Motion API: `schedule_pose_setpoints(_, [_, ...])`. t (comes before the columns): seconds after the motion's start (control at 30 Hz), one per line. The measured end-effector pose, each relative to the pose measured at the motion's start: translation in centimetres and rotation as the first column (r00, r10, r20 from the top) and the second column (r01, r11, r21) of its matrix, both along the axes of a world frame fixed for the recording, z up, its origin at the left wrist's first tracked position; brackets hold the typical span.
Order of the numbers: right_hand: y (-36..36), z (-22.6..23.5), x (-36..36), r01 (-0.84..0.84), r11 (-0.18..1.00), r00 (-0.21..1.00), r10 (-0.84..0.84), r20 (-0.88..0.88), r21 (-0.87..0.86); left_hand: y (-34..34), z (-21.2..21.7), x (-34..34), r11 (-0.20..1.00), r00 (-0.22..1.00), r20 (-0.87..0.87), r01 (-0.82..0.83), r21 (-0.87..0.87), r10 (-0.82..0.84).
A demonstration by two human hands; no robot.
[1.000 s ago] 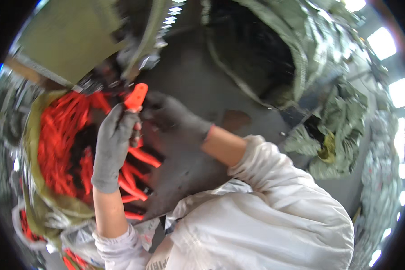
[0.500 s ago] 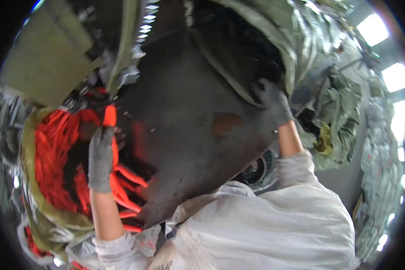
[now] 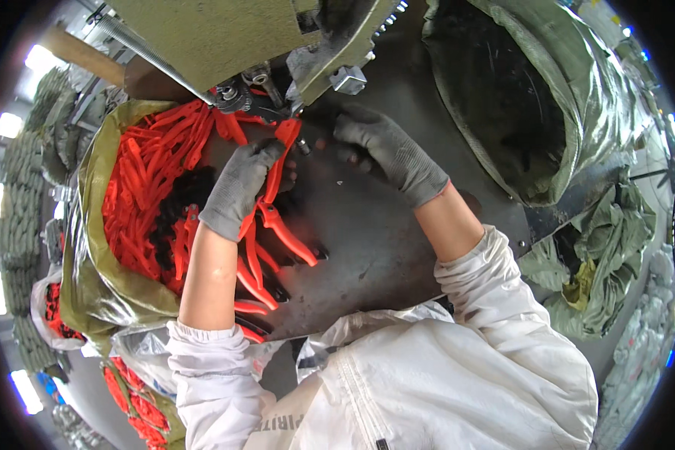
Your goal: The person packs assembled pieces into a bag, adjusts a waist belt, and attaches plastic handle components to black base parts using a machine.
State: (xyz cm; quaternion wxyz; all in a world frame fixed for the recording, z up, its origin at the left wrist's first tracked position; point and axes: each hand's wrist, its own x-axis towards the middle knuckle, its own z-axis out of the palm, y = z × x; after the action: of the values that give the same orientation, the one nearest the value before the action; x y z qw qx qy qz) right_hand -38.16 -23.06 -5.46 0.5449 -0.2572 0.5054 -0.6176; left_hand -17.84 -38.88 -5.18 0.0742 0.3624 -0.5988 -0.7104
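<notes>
Work table (image 3: 382,247): dark metal plate filling the centre of the frame, running from the machine at the top down to the person's white jacket at the lower edge.
Machine (image 3: 225,37): olive-green metal body along the upper centre and upper left, with bolts and a clamp fitting at its lower edge.
Large sack (image 3: 532,97): green-grey, open mouth with a dark interior, upper right of the frame.
Parts bag (image 3: 90,292): olive plastic, left of the frame, filled with orange-handled pieces.
Loose handles (image 3: 259,289): several orange pieces lying on the table at lower centre-left, just below the left hand.
Right hand (image 3: 390,154): grey glove, upper centre, fingers curled and resting on the table just below the machine fitting. Whether it grips anything cannot be told.
Left hand (image 3: 240,187): grey glove, centre-left, fingers closed around the orange tool.
Orange tool (image 3: 277,169): plier-like piece with orange handles, upper centre, top end just below the machine fitting, handles hanging toward the loose handles.
</notes>
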Motion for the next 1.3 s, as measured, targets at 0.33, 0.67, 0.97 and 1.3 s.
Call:
schedule_pose_setpoints(0.33, [-2.2, -2.7, 3.2, -0.178, 0.984, 0.981, 0.175, -0.089, -0.026, -0.3, -1.0, 1.2, 0.469, 0.941, 0.338, 0.291, -0.834, 0.017])
schedule_pose_setpoints(0.67, [-1.9, -2.8, 4.2, -0.131, 0.989, 0.986, 0.138, -0.094, 0.075, -16.4, -1.5, 22.2, 0.149, 0.561, 0.607, 0.653, -0.742, 0.563])
schedule_pose_setpoints(0.97, [-0.4, 0.6, 4.3, -0.182, 0.978, 0.96, 0.199, -0.197, 0.102, -20.2, -2.6, 22.8, 0.289, 0.359, 0.773, 0.778, -0.557, 0.522])
schedule_pose_setpoints(1.3, [0.0, 0.9, 2.8, -0.145, 0.971, 0.977, 0.171, -0.128, 0.189, -20.1, -3.2, 19.6, 0.308, 0.539, 0.787, 0.726, -0.614, 0.299])
